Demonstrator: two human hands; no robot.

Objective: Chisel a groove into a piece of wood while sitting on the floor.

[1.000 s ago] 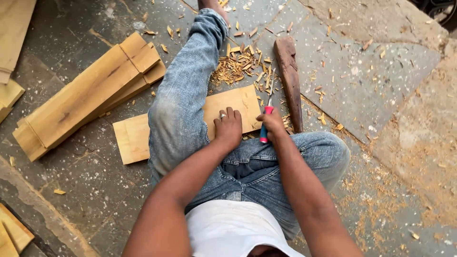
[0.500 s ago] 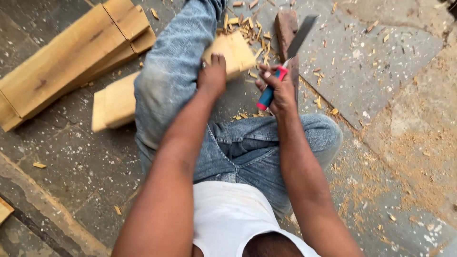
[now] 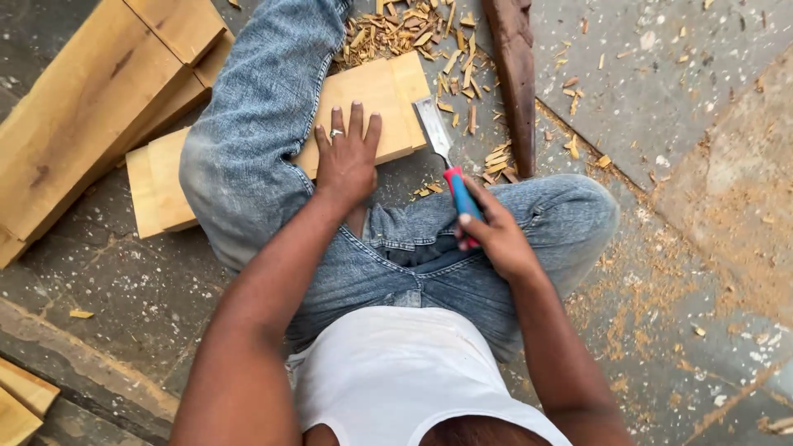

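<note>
I sit on a stone floor in blue jeans. My left hand (image 3: 347, 157) lies flat, fingers spread, on a pale wooden board (image 3: 384, 103) that runs under my left leg. My right hand (image 3: 493, 231) grips a chisel (image 3: 446, 157) by its red and blue handle. The wide steel blade points away from me and rests at the board's right edge.
Several long wooden planks (image 3: 91, 107) are stacked at the upper left. A dark wooden piece (image 3: 516, 74) lies right of the board amid wood chips (image 3: 405, 33). More plank ends (image 3: 21, 400) show at the lower left. Sawdust covers the floor at right.
The chisel, raised with its blade in the air half a second ago, has come down to the board's right edge. My left hand stays on the board.
</note>
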